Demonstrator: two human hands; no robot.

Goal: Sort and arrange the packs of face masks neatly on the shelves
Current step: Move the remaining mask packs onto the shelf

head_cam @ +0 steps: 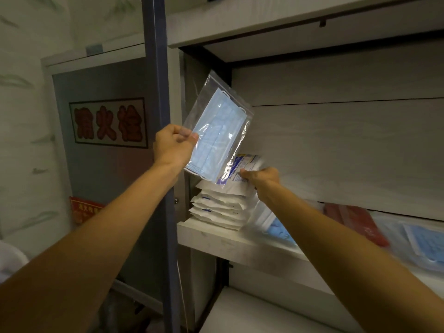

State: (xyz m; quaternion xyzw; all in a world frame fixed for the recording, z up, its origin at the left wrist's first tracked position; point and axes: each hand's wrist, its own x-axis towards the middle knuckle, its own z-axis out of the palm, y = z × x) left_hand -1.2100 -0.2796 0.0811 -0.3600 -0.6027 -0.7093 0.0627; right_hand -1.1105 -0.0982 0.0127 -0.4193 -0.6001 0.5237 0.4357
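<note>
**Fingers pinched on two mask packs at the shelf's left end**

Fingers (189, 138) of the left hand (171, 145) are curled, and the left edge of a clear zip-top plastic bag of pale blue face masks (217, 131) is pinched between thumb and forefinger. This bag is held tilted in the air, in front of the shelf opening and above the stored stock. The right hand (263, 182) is closed on a white paper-wrapped mask pack with blue print (242, 169); its thumb is seen on the near face, the other fingers are hidden behind. That pack is held just over a stack of white flat mask packs (217, 206) and is blurred.

The stack is set at the left end of a white laminate shelf board (240, 243). Beside it, partly behind the right forearm, a clear bag of blue and white masks (271, 223) is noted. Further right on the same board a red flat pack (355, 221) and a clear bag of blue masks (422, 245) are recorded, both blurred. A pale wood-grain back panel (348, 145) closes the bay. A second white board (264, 20) is fitted above, a third below.

To the left, a dark blue metal upright (156, 68) is seen, then a grey cabinet door with a red-lettered sign (108, 122). Pale leaf-patterned wallpaper (21, 104) covers the wall.
</note>
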